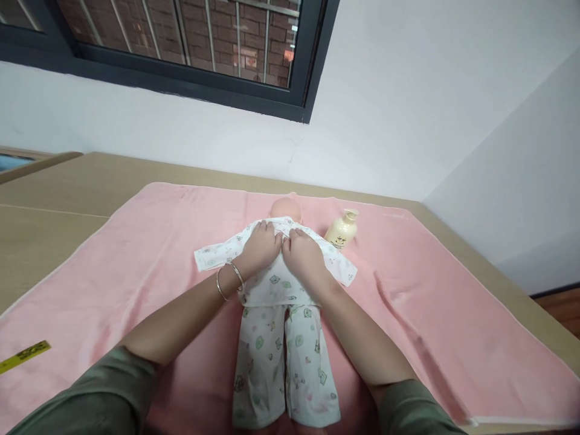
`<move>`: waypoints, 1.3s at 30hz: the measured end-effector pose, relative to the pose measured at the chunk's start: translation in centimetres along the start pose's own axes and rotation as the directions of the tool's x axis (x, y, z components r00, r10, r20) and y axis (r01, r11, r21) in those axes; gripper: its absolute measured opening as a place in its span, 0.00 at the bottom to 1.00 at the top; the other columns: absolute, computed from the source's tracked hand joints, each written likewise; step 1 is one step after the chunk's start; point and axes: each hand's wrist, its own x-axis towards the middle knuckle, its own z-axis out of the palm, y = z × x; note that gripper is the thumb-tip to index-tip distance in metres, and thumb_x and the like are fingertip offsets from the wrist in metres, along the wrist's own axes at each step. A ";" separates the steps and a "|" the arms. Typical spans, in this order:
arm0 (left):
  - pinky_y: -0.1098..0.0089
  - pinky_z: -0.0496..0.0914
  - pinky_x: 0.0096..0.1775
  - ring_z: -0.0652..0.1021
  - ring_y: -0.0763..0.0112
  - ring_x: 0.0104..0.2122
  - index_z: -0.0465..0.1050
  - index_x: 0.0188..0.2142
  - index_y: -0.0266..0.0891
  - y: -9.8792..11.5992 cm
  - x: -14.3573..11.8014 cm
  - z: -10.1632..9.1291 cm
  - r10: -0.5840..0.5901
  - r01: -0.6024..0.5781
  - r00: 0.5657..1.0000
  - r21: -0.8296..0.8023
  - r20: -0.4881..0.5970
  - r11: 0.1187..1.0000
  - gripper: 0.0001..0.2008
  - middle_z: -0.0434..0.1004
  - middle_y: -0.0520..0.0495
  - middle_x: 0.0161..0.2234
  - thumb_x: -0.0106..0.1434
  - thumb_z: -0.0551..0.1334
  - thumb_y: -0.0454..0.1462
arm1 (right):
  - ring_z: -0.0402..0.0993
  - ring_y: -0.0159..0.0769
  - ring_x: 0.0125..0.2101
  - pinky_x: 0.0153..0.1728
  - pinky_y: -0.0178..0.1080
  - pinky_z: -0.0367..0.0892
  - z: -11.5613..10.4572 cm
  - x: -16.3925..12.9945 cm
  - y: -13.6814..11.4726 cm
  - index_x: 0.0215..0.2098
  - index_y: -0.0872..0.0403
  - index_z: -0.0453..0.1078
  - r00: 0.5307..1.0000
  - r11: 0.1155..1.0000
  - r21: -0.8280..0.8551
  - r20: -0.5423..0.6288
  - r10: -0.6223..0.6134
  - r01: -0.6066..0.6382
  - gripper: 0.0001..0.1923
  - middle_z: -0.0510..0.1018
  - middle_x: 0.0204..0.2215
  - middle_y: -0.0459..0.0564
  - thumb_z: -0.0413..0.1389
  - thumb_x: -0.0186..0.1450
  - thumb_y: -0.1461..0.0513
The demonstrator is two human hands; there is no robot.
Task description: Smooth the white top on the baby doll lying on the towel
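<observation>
A baby doll lies stretched out on a pink blanket (172, 229), its bald head (286, 209) at the far end. It wears a white printed shirt (278, 293) and matching trousers (259, 362), with the sleeves spread to both sides. Just below the head, my left hand (263, 246) is closed on the upper front of the shirt, a bangle pair round its wrist. Close beside it, my right hand (302, 254) also has bent fingers closed on the shirt cloth. What exactly the fingertips pinch is hidden from view.
A cream pump bottle (343, 229) stands on the blanket, right of the doll's head. A yellow strip with black print (25, 356) lies at the left. Beneath the blanket is a wooden table (49, 205), against a white wall (371, 121) with a barred window (190, 42).
</observation>
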 end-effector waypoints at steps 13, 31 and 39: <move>0.49 0.61 0.64 0.66 0.46 0.66 0.63 0.62 0.19 0.4 -0.1 0.2 -0.061 0.061 0.998 -0.115 0.002 0.992 0.27 0.67 0.21 0.63 0.71 0.48 0.38 | 0.66 0.48 0.63 0.64 0.44 0.58 -0.1 1.1 1.3 0.62 0.67 0.67 0.997 1.000 0.013 0.068 0.026 -0.027 0.25 0.72 0.60 0.68 0.42 0.75 0.59; 0.49 0.58 0.67 0.65 0.48 0.67 0.64 0.62 0.21 3.3 -2.4 0.7 0.049 -0.049 0.997 0.004 -0.061 0.999 0.26 0.67 0.25 0.64 0.70 0.46 0.33 | 0.53 0.47 0.70 0.69 0.50 0.48 0.7 2.6 3.9 0.68 0.62 0.60 0.995 0.987 0.159 0.099 -0.033 0.017 0.27 0.61 0.69 0.63 0.43 0.75 0.58; 0.54 0.60 0.67 0.70 0.55 0.64 0.66 0.61 0.24 -0.7 0.5 1.2 -0.072 0.063 0.995 -0.134 -0.064 0.989 0.26 0.71 0.29 0.62 0.72 0.45 0.37 | 0.57 0.52 0.69 0.68 0.50 0.52 -0.2 -1.5 -1.0 0.69 0.66 0.59 0.989 0.990 -0.087 0.112 -0.099 0.109 0.29 0.65 0.67 0.67 0.45 0.71 0.65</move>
